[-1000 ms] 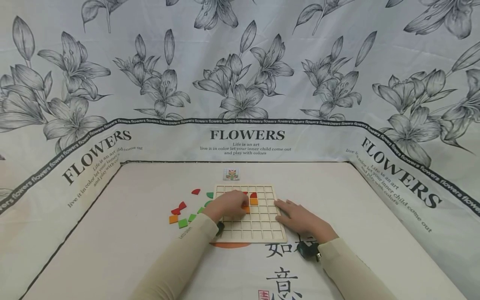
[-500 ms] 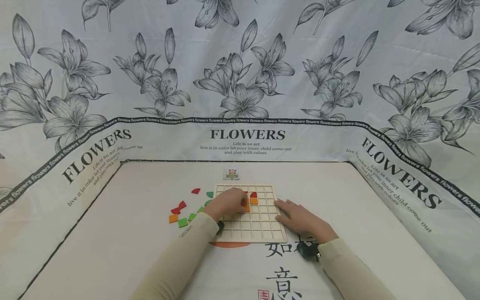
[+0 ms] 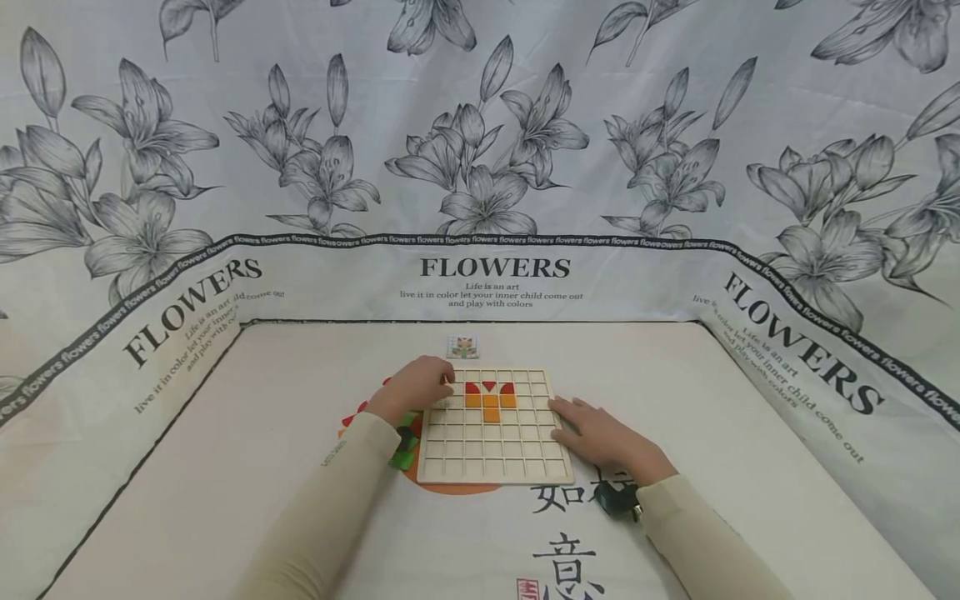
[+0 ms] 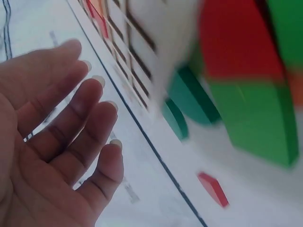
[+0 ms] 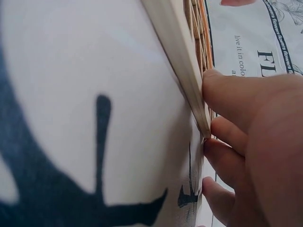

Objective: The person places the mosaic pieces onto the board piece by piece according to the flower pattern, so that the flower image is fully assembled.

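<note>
A wooden grid board (image 3: 525, 450) lies on the table. Red pieces, two of them rounded (image 3: 507, 389) with a small red triangle (image 3: 490, 386) between, sit in its upper cells. Several orange squares (image 3: 491, 415) fill cells below them. My left hand (image 3: 414, 387) is over the board's upper left corner; in the left wrist view its loosely bent fingers (image 4: 85, 151) hold nothing. With its fingertips my right hand (image 3: 600, 433) touches the board's right edge, which the right wrist view shows close up as a pale wooden side (image 5: 182, 56).
Loose green tiles (image 4: 258, 118), a red tile (image 4: 236, 38) and darker green pieces (image 4: 189, 94) lie left of the board, partly hidden by my left arm. A small pattern card (image 3: 462, 347) lies behind the board. Flower-printed cloth (image 3: 495, 283) walls the table's back and sides.
My left hand has moved left from the middle of the board toward its upper left corner, uncovering the red and orange pieces. My right hand has stayed at the board's edge.
</note>
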Available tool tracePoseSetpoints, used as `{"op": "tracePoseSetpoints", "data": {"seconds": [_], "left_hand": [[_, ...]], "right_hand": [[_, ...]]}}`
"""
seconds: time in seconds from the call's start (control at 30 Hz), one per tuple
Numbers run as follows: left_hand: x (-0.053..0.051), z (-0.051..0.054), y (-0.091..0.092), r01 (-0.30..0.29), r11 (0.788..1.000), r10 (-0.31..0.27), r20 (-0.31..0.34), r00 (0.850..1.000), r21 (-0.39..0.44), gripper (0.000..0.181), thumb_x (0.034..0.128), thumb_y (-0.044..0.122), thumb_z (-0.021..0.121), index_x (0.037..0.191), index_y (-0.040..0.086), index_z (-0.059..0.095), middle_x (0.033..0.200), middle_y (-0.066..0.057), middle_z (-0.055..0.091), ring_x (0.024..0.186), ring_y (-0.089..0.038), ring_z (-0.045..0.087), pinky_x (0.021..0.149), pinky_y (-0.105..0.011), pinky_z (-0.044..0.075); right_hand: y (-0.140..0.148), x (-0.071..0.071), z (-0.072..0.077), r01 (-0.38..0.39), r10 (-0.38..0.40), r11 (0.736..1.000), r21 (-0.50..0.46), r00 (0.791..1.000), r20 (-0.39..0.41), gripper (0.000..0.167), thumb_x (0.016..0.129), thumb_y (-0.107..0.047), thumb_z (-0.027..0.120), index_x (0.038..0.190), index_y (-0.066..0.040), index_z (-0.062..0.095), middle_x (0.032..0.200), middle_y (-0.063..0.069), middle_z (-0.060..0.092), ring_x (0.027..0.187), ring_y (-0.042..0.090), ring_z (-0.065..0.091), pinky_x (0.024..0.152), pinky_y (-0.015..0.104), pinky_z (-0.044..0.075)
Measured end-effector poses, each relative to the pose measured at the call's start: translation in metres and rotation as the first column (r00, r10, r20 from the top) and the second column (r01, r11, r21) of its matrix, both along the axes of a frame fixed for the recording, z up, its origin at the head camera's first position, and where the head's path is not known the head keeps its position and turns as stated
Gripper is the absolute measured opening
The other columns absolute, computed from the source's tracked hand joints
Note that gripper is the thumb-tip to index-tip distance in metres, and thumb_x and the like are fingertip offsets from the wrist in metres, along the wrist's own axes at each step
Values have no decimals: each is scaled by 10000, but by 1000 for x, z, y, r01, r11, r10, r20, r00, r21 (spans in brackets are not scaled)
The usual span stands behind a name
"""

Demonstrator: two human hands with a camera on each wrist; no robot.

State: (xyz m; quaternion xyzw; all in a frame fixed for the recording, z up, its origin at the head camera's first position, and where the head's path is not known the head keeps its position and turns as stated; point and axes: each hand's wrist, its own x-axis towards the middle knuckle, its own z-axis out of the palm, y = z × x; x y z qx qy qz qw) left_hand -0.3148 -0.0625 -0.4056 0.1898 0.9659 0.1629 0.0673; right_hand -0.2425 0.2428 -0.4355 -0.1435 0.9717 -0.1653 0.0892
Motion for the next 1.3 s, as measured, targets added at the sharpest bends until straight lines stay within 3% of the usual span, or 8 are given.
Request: {"op": "tracePoseSetpoints", "data": {"seconds": [0.17, 0.3, 0.4, 0.6, 0.9, 1.1, 1.3], "left_hand": [[-7, 0, -17, -62, 998, 62, -5, 998, -16, 227, 964, 142, 565, 1150, 55, 664, 1135, -73, 666, 1000, -193, 602, 929, -389, 494], [-10, -3, -27, -118, 992, 120, 39, 992, -38, 286, 974, 84, 510, 1228, 45, 635, 1270, -87, 629, 1193, -239, 574, 1030, -415, 449], [-12, -6, -32, -128, 990, 132, 59, 990, -63, 308, 972, 59, 483, 1242, 41, 630, 1295, -93, 618, 1238, -255, 554, 1052, -420, 432], [-15, -8, -35, -117, 990, 123, 63, 990, -80, 290, 963, 83, 505, 1211, 36, 649, 1250, -95, 642, 1160, -239, 592, 1023, -424, 455], [-16, -10, -36, -122, 989, 128, 71, 989, -85, 183, 928, 92, 581, 1061, 55, 701, 1007, -49, 681, 837, -176, 566, 862, -378, 510], [-19, -10, -39, -104, 990, 109, 43, 993, -99, 116, 904, 118, 628, 1008, 73, 654, 951, -44, 654, 821, -181, 564, 813, -366, 507], [-19, -12, -42, -109, 991, 113, 55, 992, -77, 90, 900, 84, 601, 977, 85, 647, 922, -39, 646, 811, -178, 566, 802, -364, 508]], "right_hand": [[0, 1, 0, 1, -1, 1000, -4, 1000, 4, 586, 984, -365, 508, 1505, -147, 348, 1558, 141, 332, 1450, 414, 241, 1147, 602, 201], [-1, 2, 1, 0, 0, 1000, -8, 1000, 7, 585, 985, -360, 510, 1503, -142, 350, 1554, 152, 336, 1445, 422, 246, 1139, 609, 211], [-2, 3, 2, 0, 0, 1000, -10, 1000, 8, 584, 985, -357, 511, 1502, -138, 352, 1553, 154, 337, 1445, 422, 247, 1139, 609, 211], [-2, 3, 4, 8, -8, 1000, 0, 1000, 5, 585, 987, -362, 506, 1505, -142, 347, 1559, 137, 333, 1452, 407, 241, 1147, 596, 207], [-1, 3, 4, 9, -9, 1000, 3, 1000, 7, 589, 987, -372, 503, 1508, -148, 343, 1561, 129, 331, 1456, 400, 236, 1158, 585, 194], [0, 1, 3, 20, -20, 1000, 3, 1000, 12, 591, 985, -386, 502, 1509, -165, 342, 1561, 135, 329, 1456, 405, 232, 1147, 597, 208], [0, 0, 1, 20, -20, 1000, -3, 1000, 22, 594, 984, -384, 505, 1509, -162, 341, 1564, 136, 322, 1457, 406, 230, 1149, 596, 202]]}}
